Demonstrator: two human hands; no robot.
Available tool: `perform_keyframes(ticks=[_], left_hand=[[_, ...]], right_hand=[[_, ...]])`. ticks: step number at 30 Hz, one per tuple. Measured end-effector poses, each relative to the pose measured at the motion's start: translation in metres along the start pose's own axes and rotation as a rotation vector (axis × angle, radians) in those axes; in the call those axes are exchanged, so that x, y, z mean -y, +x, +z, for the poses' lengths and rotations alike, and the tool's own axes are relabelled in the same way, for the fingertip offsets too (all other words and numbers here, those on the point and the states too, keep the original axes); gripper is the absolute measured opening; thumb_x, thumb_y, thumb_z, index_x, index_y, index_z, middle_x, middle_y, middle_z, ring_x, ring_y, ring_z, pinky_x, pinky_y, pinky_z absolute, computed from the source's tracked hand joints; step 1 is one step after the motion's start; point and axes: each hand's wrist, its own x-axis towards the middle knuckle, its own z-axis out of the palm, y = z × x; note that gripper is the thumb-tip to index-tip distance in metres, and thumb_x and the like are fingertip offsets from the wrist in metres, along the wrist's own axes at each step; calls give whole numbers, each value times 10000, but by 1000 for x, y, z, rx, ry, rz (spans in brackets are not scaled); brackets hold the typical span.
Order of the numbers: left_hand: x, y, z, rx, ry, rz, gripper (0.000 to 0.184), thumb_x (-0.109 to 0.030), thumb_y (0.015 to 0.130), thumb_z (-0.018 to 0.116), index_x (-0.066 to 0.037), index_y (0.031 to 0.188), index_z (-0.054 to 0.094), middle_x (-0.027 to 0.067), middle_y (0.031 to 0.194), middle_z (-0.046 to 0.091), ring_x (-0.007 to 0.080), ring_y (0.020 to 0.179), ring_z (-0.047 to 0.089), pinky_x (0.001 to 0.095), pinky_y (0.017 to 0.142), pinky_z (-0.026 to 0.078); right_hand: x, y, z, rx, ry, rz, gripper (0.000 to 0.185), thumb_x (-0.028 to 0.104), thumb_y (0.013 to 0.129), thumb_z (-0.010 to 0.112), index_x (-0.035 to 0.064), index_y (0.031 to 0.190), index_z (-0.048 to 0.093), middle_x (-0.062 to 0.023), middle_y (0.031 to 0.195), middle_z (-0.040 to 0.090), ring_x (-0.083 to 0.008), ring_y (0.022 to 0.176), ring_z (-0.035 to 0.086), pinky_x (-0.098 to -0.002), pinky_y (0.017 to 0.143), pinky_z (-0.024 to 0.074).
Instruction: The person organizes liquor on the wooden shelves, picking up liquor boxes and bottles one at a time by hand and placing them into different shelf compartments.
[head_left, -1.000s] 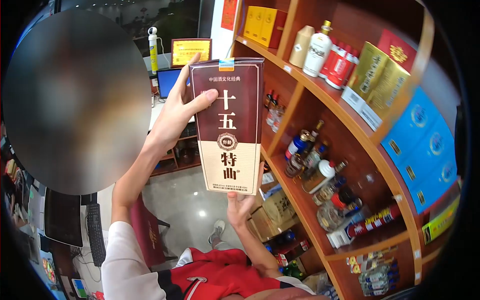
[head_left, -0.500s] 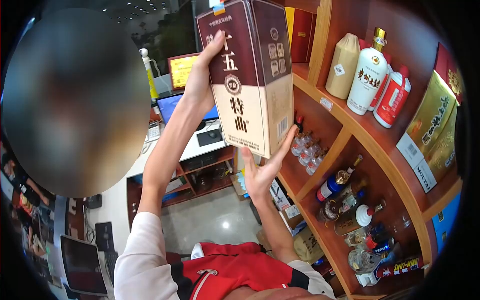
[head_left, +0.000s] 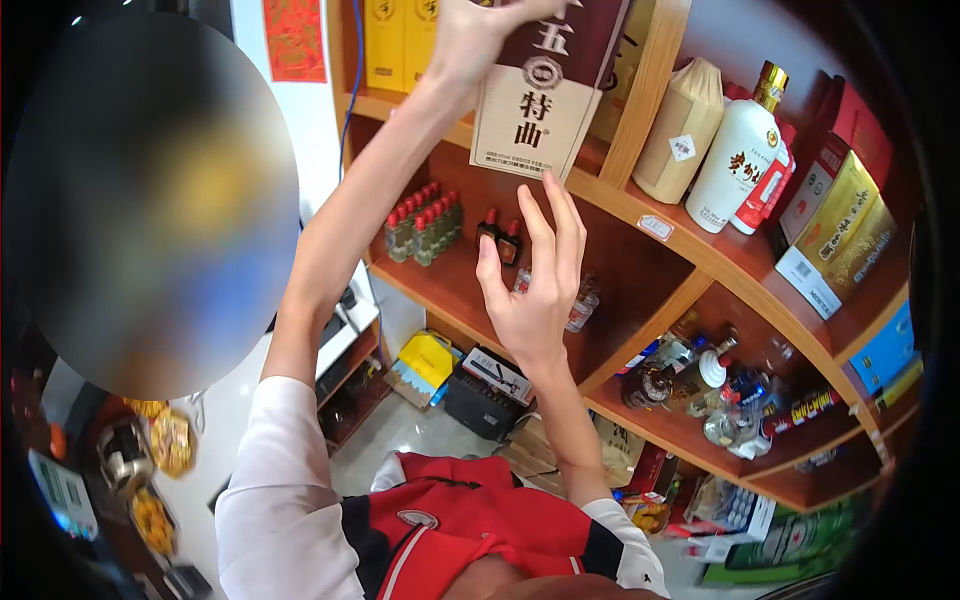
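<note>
A tall liquor box [head_left: 540, 115], maroon above and cream below with Chinese lettering, is held upright at the upper shelf's front edge. My left hand [head_left: 475, 35] grips its upper part, with the fingers partly cut off by the top of the view. Below the box is my right hand [head_left: 540, 285], open with fingers spread and pointing up. Its fingertips come close to the box's bottom edge; whether they touch is hard to tell. Right of the box, a paper-wrapped bottle [head_left: 680, 135] and a white bottle with a gold cap [head_left: 735, 165] stand on the same shelf.
Small red-capped bottles [head_left: 425, 225] fill part of the shelf below. A wooden divider [head_left: 650, 95] stands right of the box. Assorted bottles [head_left: 700, 375] sit lower right. On the floor are a black case [head_left: 485, 400] and a yellow box [head_left: 425, 365]. A gold box [head_left: 845, 235] is far right.
The view has swung toward the shelves. The box has gone from being held by both hands in front of me to the shelf edge. My right hand has let go of its bottom.
</note>
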Motion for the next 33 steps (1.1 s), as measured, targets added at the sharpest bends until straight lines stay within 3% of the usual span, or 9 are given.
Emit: perform_keyframes(ticks=[2,5,16,20,22,28,30,31,33], left_hand=[[41,25,-2,46,26,189,790,-85,835,862,9,1499,446,110,1257,689,136,1008,698,296,868,590],[56,39,1,104,-103,-2,812,-107,835,867,13,1507,427,134,1252,680,151,1021,695,302,867,593],[125,71,13,133,-253,-129,739,-205,882,848,47,1446,444,131,1138,703,176,996,696,309,860,584],[132,73,9,154,-30,59,528,-265,889,833,36,1279,642,151,1112,714,199,957,695,323,862,569],[127,69,9,23,400,176,518,-364,879,824,6,1219,700,185,1067,707,258,979,680,383,896,547],[131,56,15,-156,317,165,497,-360,902,780,-4,1232,674,204,1016,682,331,1026,652,428,936,509],[153,65,4,2,407,43,821,-520,968,681,41,1507,421,254,1414,573,320,1278,612,421,1073,492],[144,58,-1,74,204,-54,1037,-572,905,737,86,1566,284,325,1502,437,369,1414,466,448,1162,383],[131,34,-6,4,237,23,984,-523,913,748,82,1553,310,305,1504,440,356,1429,444,454,1182,354]], right_hand=[[-4,16,15,3,-115,16,569,137,881,749,-42,1391,570,-279,1489,487,-437,1394,472,-516,1126,401],[-12,35,32,39,-299,61,573,162,907,739,-55,1403,551,-287,1500,481,-431,1416,454,-505,1153,378],[-45,69,55,158,-765,123,597,316,1011,617,-157,1358,511,-333,1419,544,-413,1412,471,-482,1211,319],[-54,73,60,210,-852,141,588,337,1020,604,-159,1328,534,-335,1390,572,-405,1388,503,-475,1187,351],[-56,75,61,219,-856,149,577,334,1018,607,-154,1319,541,-338,1383,578,-404,1371,524,-474,1176,364],[-57,77,63,229,-895,136,563,339,1014,613,-142,1299,554,-339,1364,593,-408,1355,541,-487,1156,386],[-59,77,62,225,-898,115,545,327,1006,627,-130,1296,562,-335,1366,594,-410,1353,541,-488,1155,389],[-58,75,61,216,-884,104,527,314,997,642,-117,1292,569,-331,1367,594,-412,1351,542,-489,1153,392],[-46,70,52,200,-835,107,477,276,972,675,-87,1270,590,-312,1347,610,-405,1339,550,-486,1134,413]])
